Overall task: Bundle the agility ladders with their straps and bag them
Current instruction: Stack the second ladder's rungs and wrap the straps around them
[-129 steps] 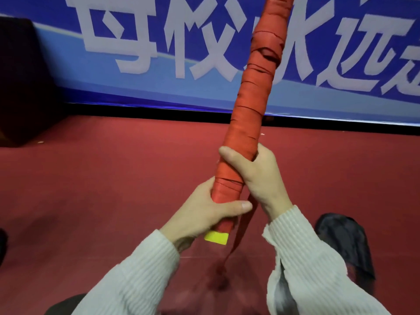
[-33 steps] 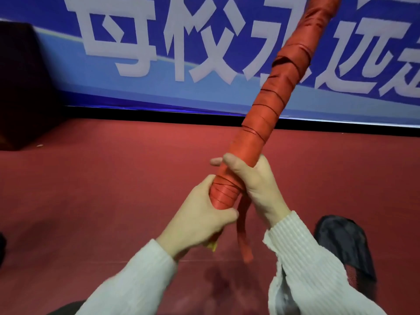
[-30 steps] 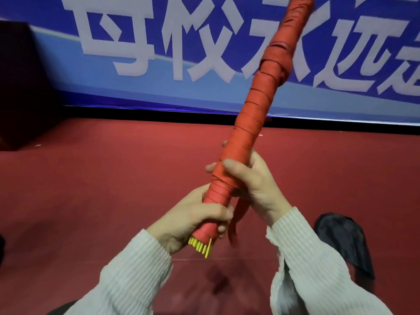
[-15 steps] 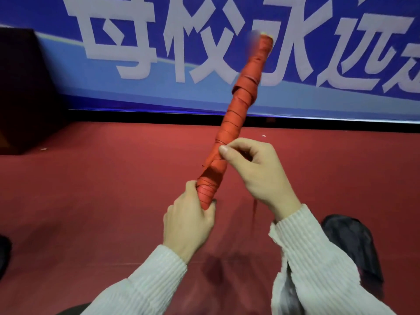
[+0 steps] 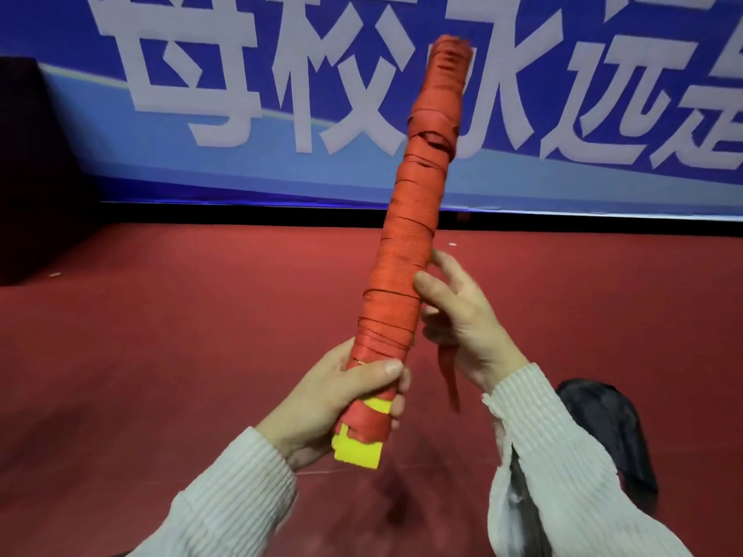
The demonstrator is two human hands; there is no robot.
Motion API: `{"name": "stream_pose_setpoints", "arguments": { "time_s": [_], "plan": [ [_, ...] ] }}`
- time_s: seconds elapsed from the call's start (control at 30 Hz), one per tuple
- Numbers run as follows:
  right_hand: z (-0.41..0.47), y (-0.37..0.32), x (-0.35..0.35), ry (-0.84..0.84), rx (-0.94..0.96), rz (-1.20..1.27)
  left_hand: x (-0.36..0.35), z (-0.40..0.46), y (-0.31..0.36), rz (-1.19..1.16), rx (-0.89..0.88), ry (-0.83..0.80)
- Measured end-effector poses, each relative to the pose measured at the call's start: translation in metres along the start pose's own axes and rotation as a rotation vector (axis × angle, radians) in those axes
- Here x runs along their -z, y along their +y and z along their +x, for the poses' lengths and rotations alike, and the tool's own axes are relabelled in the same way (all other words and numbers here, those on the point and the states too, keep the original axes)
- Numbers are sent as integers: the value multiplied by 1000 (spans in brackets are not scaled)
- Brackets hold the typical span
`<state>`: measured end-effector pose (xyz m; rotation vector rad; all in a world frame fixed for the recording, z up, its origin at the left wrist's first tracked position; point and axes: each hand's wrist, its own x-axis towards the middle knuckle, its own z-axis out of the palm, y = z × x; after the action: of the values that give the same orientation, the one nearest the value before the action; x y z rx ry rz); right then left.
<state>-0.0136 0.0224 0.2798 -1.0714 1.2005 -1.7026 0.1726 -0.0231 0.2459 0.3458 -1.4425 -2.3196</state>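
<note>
One ladder bundle (image 5: 406, 251) wrapped in orange strap stands tilted in the middle, yellow rungs (image 5: 358, 450) poking out at its near end. One dark bag (image 5: 603, 428) lies on the red floor (image 5: 161, 335) at the right. The left hand (image 5: 341, 400) grips the bundle's bottom. The right hand (image 5: 462, 319) touches its side with loose fingers, and a loose strap end (image 5: 448, 375) hangs below that hand.

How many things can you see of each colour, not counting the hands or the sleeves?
Orange: 1, the strap-wrapped ladder bundle
Yellow: 1, the stack of rungs poking out of the bundle's bottom end
Black: 1, the bag on the floor
Red: 1, the floor
Blue: 1, the banner with white letters
Total: 5
</note>
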Motion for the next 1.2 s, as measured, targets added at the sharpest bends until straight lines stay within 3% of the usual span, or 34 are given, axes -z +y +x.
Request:
{"name": "stream_pose_setpoints", "arguments": {
  "time_s": [0.07, 0.1, 0.23, 0.27, 0.33, 0.4, 0.47, 0.5, 0.57, 0.63, 0.73, 0.77, 0.83, 0.9, 0.97, 1.0, 1.1, 1.13, 1.2],
  "plan": [
    [-5, -3, -7, -161, -44, 48, 5, -5, 4, -71, 51, -102],
    [-5, -4, -10, -158, -7, -22, 8, -5, 9, -15, 44, -60],
    [-2, -2, -24, 95, 220, -340, 10, 5, 13, 795, -150, 419],
    [-1, 0, -24, 97, 223, -340, 8, 7, 9, 868, -218, 481],
    [-6, -1, -24, 6, 152, -187, 2, 4, 4, 650, -209, 331],
    [-12, -9, -27, -82, 87, 47, 0, -2, 5, 277, -74, 36],
    [-15, -17, -30, -22, 108, 64, -2, -9, 9, 123, -12, -116],
    [-14, -19, -33, 67, 145, -20, 0, -7, 11, 179, -31, -97],
    [-10, -22, -36, 258, 219, -241, -1, -1, 11, 567, -156, 121],
    [-8, -20, -36, 279, 249, -244, -6, 1, 3, 762, -256, 273],
    [-14, -15, -32, 0, 125, 56, -12, -6, 0, 303, -65, 27],
    [-15, -17, -32, -23, 96, 70, -11, -10, 3, 144, 14, -61],
    [-12, -19, -28, 88, 125, -61, -5, -11, 14, 102, 70, -81],
    [-8, -21, -27, 259, 203, -249, -1, -4, 18, 493, -16, 115],
    [-8, -18, -28, 252, 200, -246, -6, 0, 10, 855, -143, 305],
    [-10, -15, -26, 160, 163, -161, -8, 0, 6, 807, -151, 269],
    [-18, -17, -25, -90, 45, 65, -7, -8, 4, 150, 29, -130],
    [-19, -18, -27, -85, 59, 41, -5, -10, 7, 57, 65, -212],
    [-17, -23, -34, 79, 157, -117, -3, -6, 10, 166, 48, -127]
  ]
}}
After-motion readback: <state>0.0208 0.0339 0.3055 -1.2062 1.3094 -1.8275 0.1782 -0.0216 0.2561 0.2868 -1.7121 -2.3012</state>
